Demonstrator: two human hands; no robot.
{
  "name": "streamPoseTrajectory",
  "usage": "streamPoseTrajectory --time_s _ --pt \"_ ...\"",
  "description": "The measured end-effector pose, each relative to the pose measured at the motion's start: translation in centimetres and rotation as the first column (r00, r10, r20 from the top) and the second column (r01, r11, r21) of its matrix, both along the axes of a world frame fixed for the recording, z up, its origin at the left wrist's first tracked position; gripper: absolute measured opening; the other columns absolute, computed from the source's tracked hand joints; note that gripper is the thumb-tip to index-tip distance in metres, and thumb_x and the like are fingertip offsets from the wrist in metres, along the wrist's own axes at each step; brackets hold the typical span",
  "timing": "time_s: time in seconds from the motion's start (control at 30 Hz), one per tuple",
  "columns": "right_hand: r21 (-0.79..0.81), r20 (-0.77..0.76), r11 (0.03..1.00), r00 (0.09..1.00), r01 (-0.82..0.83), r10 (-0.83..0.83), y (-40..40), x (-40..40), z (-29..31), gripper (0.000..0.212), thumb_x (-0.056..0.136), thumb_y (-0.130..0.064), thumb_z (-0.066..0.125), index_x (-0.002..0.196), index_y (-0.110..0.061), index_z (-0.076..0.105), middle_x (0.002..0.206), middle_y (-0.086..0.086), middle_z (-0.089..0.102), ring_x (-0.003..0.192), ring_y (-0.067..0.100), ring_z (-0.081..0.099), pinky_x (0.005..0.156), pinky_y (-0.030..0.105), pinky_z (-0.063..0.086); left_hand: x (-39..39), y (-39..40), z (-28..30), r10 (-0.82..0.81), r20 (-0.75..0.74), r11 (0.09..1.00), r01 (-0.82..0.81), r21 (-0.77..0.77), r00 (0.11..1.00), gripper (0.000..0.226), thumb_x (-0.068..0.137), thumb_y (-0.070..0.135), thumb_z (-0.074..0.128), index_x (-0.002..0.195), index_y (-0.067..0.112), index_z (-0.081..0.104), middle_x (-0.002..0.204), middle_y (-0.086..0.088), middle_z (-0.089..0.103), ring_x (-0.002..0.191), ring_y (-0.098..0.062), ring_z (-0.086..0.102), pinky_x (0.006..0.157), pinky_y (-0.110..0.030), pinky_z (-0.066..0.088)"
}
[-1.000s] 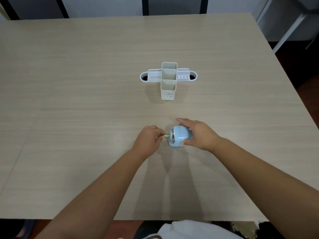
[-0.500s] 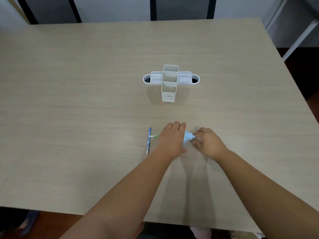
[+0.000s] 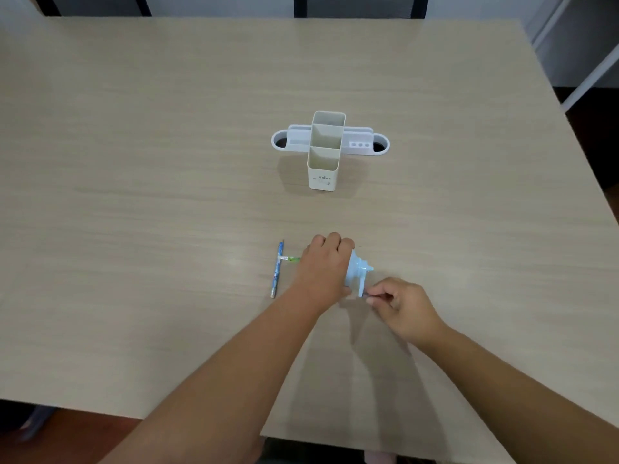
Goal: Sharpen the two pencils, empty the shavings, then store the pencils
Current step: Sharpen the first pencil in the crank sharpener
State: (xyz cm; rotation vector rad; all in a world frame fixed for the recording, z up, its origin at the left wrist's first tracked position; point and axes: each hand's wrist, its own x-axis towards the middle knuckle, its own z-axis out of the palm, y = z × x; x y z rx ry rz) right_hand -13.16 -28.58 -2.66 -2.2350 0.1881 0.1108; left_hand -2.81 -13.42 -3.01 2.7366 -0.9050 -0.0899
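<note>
Left hand: the left hand [image 3: 326, 266] is closing over the top of the sharpener [image 3: 356, 271], pressing it to the table [image 3: 134, 195]; most of the body is hidden under the palm.
Right hand: the right hand [image 3: 403, 304] is pinching the crank [image 3: 362, 289] between thumb and fingertips, the other fingers curled in.
Green pencil: the green pencil [image 3: 290, 259] is sticking out sideways from under the left hand, presumably seated in the sharpener; its tip end is hidden.
Blue pencil: the blue pencil [image 3: 277, 269] is lying loose on the table, crossing the free end of the green one; touching or not, I cannot tell.
Holder: the holder [image 3: 325, 155] is standing well apart, farther up the table, nothing showing in its compartments.
Risk, slip: if the left hand is easing off while the crank is turning, the sharpener is likely sliding or tipping.
Risk, pencil: the green pencil is not being held, so it may be spinning or backing out instead of cutting.
Risk, knock: a shifting green pencil may be nudging the blue one into rolling away.
Risk, lead: overcranking is likely snapping the point.
</note>
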Motion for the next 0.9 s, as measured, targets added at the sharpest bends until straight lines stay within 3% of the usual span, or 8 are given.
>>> streamPoseTrajectory --time_s 0.2,0.27,0.4,0.57,0.63,0.73,0.8,0.9 --pt "0.051 0.213 0.985 0.962 0.166 -0.173 -1.0 4.3 2.9 0.012 0.081 -0.003 0.067 0.09 -0.01 0.071 0.081 -0.003 0.067 0.074 0.002 0.06 0.071 0.005 0.043 0.0 0.0 -0.1 -0.012 0.018 1.0 0.012 -0.001 1.0 0.077 0.039 0.031 0.088 0.106 0.013 0.054 0.096 -0.005 0.055 0.077 -0.025 0.046 0.065 -0.037 0.049" --pt "-0.007 0.141 0.985 0.975 0.173 -0.17 -1.4 6.8 1.5 0.013 0.081 -0.003 0.064 0.091 -0.008 0.071 0.085 0.002 0.068 0.07 0.003 0.059 0.07 0.009 0.043 0.0 0.0 -0.1 -0.009 0.033 1.0 0.009 -0.003 0.999 0.074 0.041 0.032 0.086 0.106 0.014 0.054 0.096 -0.005 0.055 0.077 -0.025 0.045 0.065 -0.038 0.049" --pt "-0.107 -0.043 0.993 0.998 -0.051 0.047 -0.5 2.3 -0.1 0.005 0.079 -0.005 0.066 0.082 -0.006 0.069 0.079 0.008 0.068 0.069 0.02 0.06 0.068 0.03 0.047 0.0 -0.1 -0.3 0.021 0.026 0.999 -0.02 -0.033 0.999 0.071 0.04 0.03 0.085 0.102 0.014 0.055 0.093 -0.004 0.055 0.075 -0.025 0.045 0.062 -0.037 0.049" --pt "-0.038 0.224 0.995 0.971 0.096 -0.085 -1.4 4.6 2.7 0.007 0.08 -0.005 0.066 0.085 -0.008 0.069 0.081 0.0 0.068 0.072 0.003 0.06 0.07 0.009 0.044 0.2 0.0 -0.4 -0.03 0.04 0.999 0.031 -0.018 0.999 0.074 0.036 0.027 0.086 0.102 0.013 0.056 0.093 -0.006 0.057 0.074 -0.026 0.047 0.062 -0.038 0.05" --pt "-0.078 0.098 0.99 0.989 0.116 -0.108 -1.5 6.9 1.1 0.009 0.08 -0.002 0.063 0.083 -0.007 0.069 0.082 0.008 0.069 0.073 0.015 0.063 0.072 0.021 0.049 0.2 0.1 -0.5 -0.021 0.045 1.0 0.022 -0.018 0.999 0.07 0.041 0.029 0.084 0.103 0.014 0.055 0.094 -0.005 0.056 0.075 -0.026 0.046 0.064 -0.039 0.049" --pt "-0.127 0.003 0.99 0.998 -0.056 0.057 -0.5 2.7 -0.3 0.006 0.078 -0.006 0.063 0.077 -0.008 0.068 0.077 0.01 0.068 0.07 0.023 0.06 0.069 0.034 0.051 0.3 -0.2 -0.6 0.002 0.038 0.999 0.0 -0.044 0.999 0.066 0.041 0.029 0.082 0.1 0.014 0.055 0.091 -0.004 0.055 0.073 -0.025 0.044 0.061 -0.038 0.048" --pt "-0.04 0.048 0.993 0.992 -0.113 0.115 -0.5 0.0 1.9 0.004 0.077 -0.012 0.065 0.078 -0.01 0.069 0.076 0.005 0.068 0.069 0.014 0.06 0.067 0.025 0.049 0.1 -0.1 -0.7 -0.004 0.043 1.0 0.005 -0.026 0.999 0.07 0.036 0.027 0.084 0.099 0.014 0.056 0.09 -0.004 0.055 0.072 -0.025 0.046 0.059 -0.036 0.048" --pt "-0.079 0.226 0.996 0.974 0.05 -0.031 -1.3 4.4 3.5 0.004 0.079 -0.008 0.067 0.082 -0.007 0.069 0.079 0.0 0.067 0.07 0.009 0.059 0.068 0.017 0.046 0.3 0.0 -0.5 -0.022 0.055 0.999 0.024 -0.035 0.998 0.071 0.037 0.025 0.084 0.101 0.014 0.056 0.092 -0.004 0.056 0.074 -0.026 0.046 0.06 -0.036 0.048"
